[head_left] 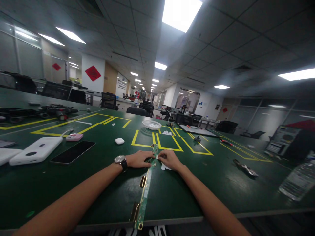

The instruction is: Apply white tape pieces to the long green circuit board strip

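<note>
A long, narrow green circuit board [145,193] lies lengthwise in front of me, with copper-coloured flex tabs [143,181] along its left edge. My left hand [139,159] rests at the board's far part, fingers stretched and apart, the fingertips and thumb touching its left side. Across from it, my right hand [170,159] is closed in a pinch at the right edge of the board. A small white piece [157,157] shows at those fingertips; its kind is too small to make out. Under the right hand lies some white paper [163,167], partly hidden.
Left on the green table [98,196] are a phone [73,152], a white power bank [36,150] and a white earbud case [119,141]. A white basket [152,124] stands beyond the board. To the right are a dark metal tool [245,168] and a plastic bottle [297,180].
</note>
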{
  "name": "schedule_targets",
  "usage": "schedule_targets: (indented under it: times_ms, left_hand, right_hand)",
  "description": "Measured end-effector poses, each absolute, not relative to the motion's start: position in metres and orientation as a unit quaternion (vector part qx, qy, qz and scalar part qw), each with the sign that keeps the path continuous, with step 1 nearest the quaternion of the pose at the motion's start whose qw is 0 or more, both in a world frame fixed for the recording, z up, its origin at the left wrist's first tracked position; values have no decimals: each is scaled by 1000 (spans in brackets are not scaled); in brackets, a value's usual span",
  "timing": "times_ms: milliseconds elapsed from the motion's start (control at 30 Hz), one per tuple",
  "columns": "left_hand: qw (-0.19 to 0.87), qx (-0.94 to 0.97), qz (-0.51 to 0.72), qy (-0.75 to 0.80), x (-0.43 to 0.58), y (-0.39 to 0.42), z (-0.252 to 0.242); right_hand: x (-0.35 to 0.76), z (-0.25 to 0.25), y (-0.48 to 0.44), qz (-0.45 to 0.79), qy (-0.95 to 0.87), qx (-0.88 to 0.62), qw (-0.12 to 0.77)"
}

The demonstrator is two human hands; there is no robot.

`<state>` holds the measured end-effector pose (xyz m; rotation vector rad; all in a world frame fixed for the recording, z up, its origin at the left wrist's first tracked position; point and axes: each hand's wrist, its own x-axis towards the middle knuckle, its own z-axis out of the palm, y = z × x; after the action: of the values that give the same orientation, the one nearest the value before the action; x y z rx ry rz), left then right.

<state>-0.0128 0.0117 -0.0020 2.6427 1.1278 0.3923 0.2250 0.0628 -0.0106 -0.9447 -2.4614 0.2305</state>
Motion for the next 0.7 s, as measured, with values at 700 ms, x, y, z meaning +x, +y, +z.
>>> schedule_targets:
  times_ms: [700]
  left_hand:
    - [135,868,254,404,-12,16,5]
  right_hand:
    - [227,10,59,133,-935,-239,225]
